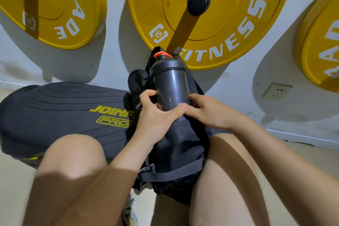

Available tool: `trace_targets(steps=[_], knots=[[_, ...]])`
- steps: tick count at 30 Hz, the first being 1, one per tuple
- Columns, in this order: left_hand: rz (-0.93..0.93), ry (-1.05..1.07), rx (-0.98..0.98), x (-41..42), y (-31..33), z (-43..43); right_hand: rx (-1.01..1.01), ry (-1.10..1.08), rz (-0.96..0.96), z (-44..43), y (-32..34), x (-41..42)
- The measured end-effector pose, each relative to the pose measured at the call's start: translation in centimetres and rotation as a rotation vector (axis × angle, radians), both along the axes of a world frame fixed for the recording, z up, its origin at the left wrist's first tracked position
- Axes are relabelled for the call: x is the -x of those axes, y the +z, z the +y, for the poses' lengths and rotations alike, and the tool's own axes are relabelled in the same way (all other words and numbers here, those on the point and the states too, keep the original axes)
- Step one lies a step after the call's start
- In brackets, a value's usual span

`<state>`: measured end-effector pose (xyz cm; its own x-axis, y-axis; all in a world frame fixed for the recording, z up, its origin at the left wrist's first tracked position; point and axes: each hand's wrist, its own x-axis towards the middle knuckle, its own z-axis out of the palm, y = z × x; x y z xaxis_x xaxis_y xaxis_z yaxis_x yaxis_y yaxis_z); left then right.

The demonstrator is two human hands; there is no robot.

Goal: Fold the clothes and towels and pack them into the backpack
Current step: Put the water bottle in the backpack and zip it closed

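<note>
Black backpack (179,145) standing between knees, touching right end of bench pad (55,108). Shaker bottle (170,86) sitting base-down in its pocket. Left hand (156,117) curling round bottle base. Right hand (207,112) seemingly pinching pocket fabric. No clothes or towels showing, so judging folding done, packing finishing.

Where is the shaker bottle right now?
The shaker bottle stands mid-view in the black backpack between the knees, left hand and right hand at its base.

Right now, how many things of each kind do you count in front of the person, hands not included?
Plates: 3
Bottle: 1
Backpack: 1
Pad: 1
Socket: 1
Total: 7
</note>
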<state>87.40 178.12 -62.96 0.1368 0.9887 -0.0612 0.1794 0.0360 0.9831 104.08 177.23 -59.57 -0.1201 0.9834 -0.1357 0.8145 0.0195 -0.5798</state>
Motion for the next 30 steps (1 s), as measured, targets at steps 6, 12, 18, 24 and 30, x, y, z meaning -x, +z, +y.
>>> trace_targets(steps=[6, 12, 18, 24, 30], knots=[[-0.119, -0.076, 0.071, 0.4, -0.3, 0.5, 0.156, 0.19, 0.152, -1.6, 2.0, -3.2], [-0.196, -0.11, 0.168, 1.1, -0.2, 1.3, -0.02, 0.198, -0.078, -1.9, 0.6, -3.0], [-0.216, -0.187, 0.241, 2.1, 0.0, 1.5, -0.226, 0.361, -0.156, -1.0, -1.0, -3.2], [-0.162, -0.211, 0.246, 2.5, 0.1, 1.9, -0.39, 0.356, -0.093, -0.4, -1.4, -2.5], [0.186, -0.06, 0.074, 1.2, -0.2, 0.9, -0.56, 0.324, -0.191, -0.6, -2.8, -2.8]])
